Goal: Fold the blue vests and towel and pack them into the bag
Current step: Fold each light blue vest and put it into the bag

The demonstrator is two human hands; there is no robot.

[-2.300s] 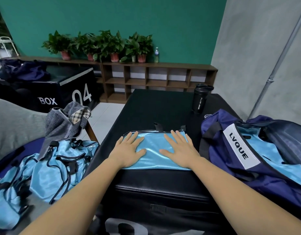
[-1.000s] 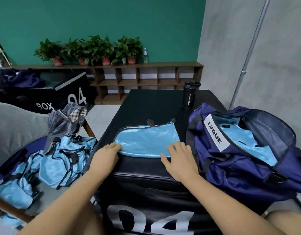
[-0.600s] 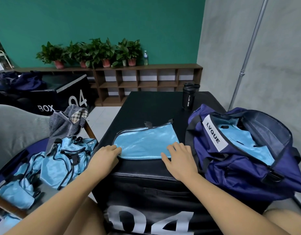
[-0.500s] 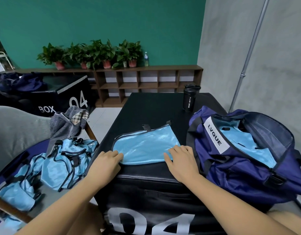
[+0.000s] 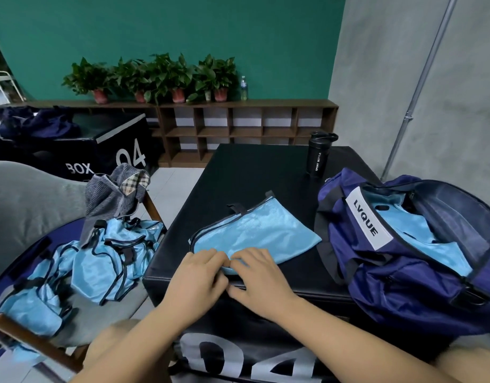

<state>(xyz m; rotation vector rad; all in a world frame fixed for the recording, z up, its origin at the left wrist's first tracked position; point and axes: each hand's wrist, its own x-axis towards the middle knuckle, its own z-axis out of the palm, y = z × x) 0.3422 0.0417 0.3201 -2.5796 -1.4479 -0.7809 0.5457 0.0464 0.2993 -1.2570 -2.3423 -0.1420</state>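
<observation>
A folded light-blue vest (image 5: 255, 233) with dark trim lies skewed on the black box top (image 5: 255, 172). My left hand (image 5: 199, 275) and my right hand (image 5: 259, 273) meet side by side at its near edge, fingers curled and pinching that edge. The open navy duffel bag (image 5: 404, 272) with a white label stands to the right, with folded blue vests (image 5: 420, 236) inside. A pile of unfolded blue vests (image 5: 108, 252) lies on a chair to the left, and a striped grey towel (image 5: 114, 194) hangs at the chair's back.
A black sport bottle (image 5: 318, 153) stands at the far right of the box top, behind the bag. Another black box (image 5: 100, 150) and a wooden shelf (image 5: 238, 125) with potted plants are farther back. A metal pipe (image 5: 415, 98) runs up the grey wall.
My hands left the vest's two sides and came together at its near edge. The vest has turned, its right end now swung nearer the bag.
</observation>
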